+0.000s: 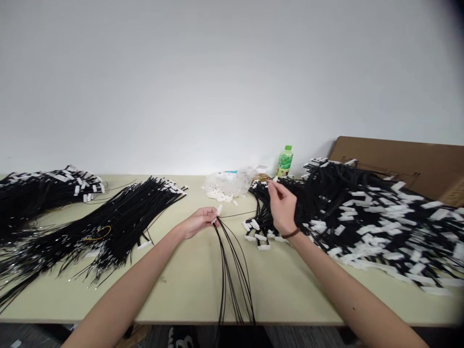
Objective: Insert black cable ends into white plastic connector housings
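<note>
My left hand [201, 221] is closed on a white connector [219, 210] above the middle of the table. Several thin black wires [228, 270] run from that connector down over the table's front edge, and one stretches off to the right. To the right, my right hand [283, 205] is raised with thumb and forefinger pinched together; whatever is between the fingertips is too small to make out. Below and beside it lies a bunch of black cables with white connectors [259, 237]. A small heap of loose white connectors [220, 195] lies beyond my left hand.
Bundles of black wires [134, 222] spread over the left side. A large pile of cables with white ends [384, 232] covers the right. At the back are a clear plastic bag [230, 182], a green bottle [284, 161] and a cardboard box [391, 162] against the wall.
</note>
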{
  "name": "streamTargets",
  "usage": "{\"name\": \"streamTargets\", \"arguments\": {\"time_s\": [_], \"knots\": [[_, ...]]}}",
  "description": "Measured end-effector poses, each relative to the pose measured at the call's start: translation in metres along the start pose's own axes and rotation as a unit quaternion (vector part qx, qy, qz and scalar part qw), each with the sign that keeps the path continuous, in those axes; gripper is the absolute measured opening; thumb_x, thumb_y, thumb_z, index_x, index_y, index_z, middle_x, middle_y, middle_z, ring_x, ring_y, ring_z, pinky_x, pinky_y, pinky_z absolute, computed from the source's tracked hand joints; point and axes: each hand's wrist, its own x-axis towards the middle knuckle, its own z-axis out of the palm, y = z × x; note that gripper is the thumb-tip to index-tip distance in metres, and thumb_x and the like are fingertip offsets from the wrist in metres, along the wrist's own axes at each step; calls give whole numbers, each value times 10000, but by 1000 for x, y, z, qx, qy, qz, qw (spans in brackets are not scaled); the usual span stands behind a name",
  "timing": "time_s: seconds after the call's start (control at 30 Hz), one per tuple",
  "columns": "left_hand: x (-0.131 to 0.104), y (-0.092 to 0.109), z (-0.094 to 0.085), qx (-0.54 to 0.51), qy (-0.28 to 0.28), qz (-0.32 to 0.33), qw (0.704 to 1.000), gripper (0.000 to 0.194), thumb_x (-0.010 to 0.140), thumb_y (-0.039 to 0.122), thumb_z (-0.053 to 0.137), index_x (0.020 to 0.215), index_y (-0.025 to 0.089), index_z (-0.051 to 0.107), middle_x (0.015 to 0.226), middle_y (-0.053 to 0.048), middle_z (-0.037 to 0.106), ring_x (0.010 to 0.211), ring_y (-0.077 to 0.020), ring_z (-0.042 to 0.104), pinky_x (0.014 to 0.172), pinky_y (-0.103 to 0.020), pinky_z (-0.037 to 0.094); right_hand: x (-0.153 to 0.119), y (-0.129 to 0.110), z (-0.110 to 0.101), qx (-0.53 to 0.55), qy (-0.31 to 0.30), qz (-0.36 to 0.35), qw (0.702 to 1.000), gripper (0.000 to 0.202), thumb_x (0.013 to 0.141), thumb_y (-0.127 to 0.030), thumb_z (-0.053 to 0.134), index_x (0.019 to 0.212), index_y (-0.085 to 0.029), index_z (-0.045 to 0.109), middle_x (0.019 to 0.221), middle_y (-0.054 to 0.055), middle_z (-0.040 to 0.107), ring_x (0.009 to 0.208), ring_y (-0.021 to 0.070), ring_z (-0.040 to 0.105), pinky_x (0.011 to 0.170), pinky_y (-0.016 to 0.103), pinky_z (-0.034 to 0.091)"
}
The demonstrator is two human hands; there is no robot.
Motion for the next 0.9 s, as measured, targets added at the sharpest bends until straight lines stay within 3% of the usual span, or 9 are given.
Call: {"name": "streamTargets", "arguments": {"time_s": [0.13,0.27,0.37,0.9], "knots": [[0,0,-1,-10,-1,5,1000,209,729,326,604,734,130,532,657,-6,544,668,-112,536,706,-238,372,-21,-9,4,-172,-92,-256,947,162,811,-222,491,791,-135,626,577,-5,439,544,65,382,538,201,314],[0,1,-2,-22,-3,9,1000,208,730,324,604,740,131,527,667,-9,543,665,-114,539,708,-246,380,-40,-10,10,-201,-150,-391,886,79,788,-154,520,767,-138,595,593,1,477,590,73,427,566,200,328],[-1,2,-3,-29,-6,15,999,207,730,319,603,747,126,532,682,-17,547,674,-121,538,733,-268,387,-46,-6,13,-210,-164,-411,872,65,783,-149,523,750,-145,579,584,-3,466,581,74,424,561,201,327],[-1,1,-8,-35,-5,21,999,192,730,298,607,737,121,533,678,-14,538,670,-114,536,748,-273,388,-47,-5,12,-224,-190,-416,860,89,797,-150,495,747,-150,568,583,3,472,586,83,421,572,209,325]]}}
